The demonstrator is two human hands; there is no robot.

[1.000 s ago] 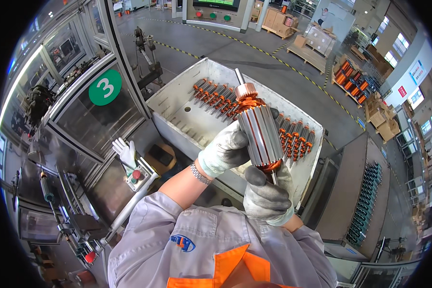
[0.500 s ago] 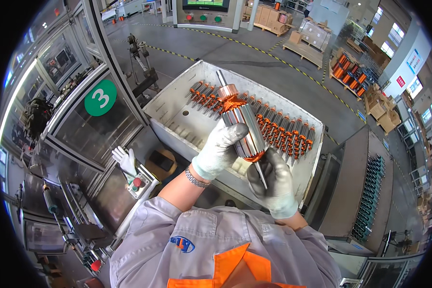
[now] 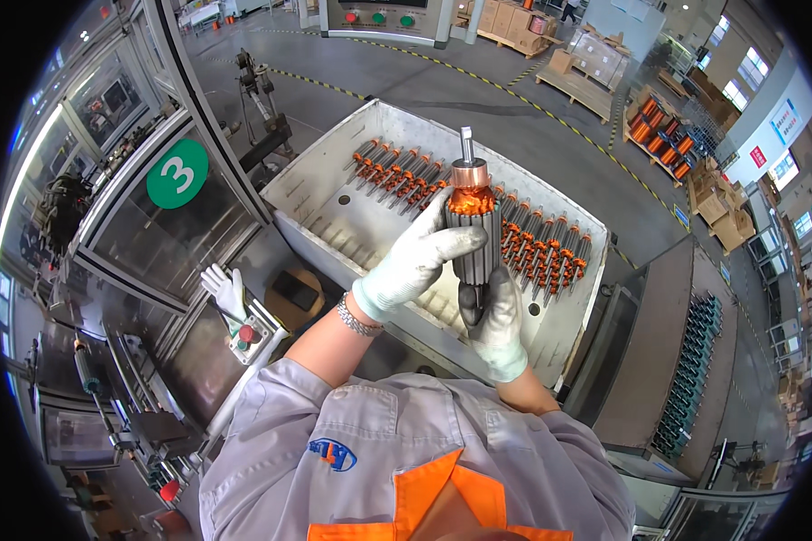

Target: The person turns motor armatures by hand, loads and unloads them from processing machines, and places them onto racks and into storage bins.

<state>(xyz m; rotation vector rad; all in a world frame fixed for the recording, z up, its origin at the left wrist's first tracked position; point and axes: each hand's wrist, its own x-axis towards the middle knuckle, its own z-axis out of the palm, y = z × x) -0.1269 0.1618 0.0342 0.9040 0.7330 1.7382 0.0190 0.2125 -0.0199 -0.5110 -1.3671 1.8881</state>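
A motor armature (image 3: 475,236) stands nearly upright in front of me, with a steel shaft, a copper commutator, orange windings and a dark slotted core. My left hand (image 3: 424,254), in a pale work glove, is closed around the core's left side, thumb across its front. Lower down, my right hand (image 3: 498,326), gloved too, grips the bottom end, where the fingers hide the lower shaft. Behind it lies a white bin (image 3: 325,176) with rows of similar armatures (image 3: 543,248).
At left stands a machine enclosure with a green round label (image 3: 178,173). A spare glove (image 3: 226,293) lies by a red push button (image 3: 247,334), near a dark phone-like slab (image 3: 296,290). On the right, a cart (image 3: 641,361) carries rows of green-ended parts (image 3: 692,374).
The armature has swung from a leftward tilt to nearly upright, its top end tipped more toward me. Both hands still hold it, and my right hand has shifted slightly left.
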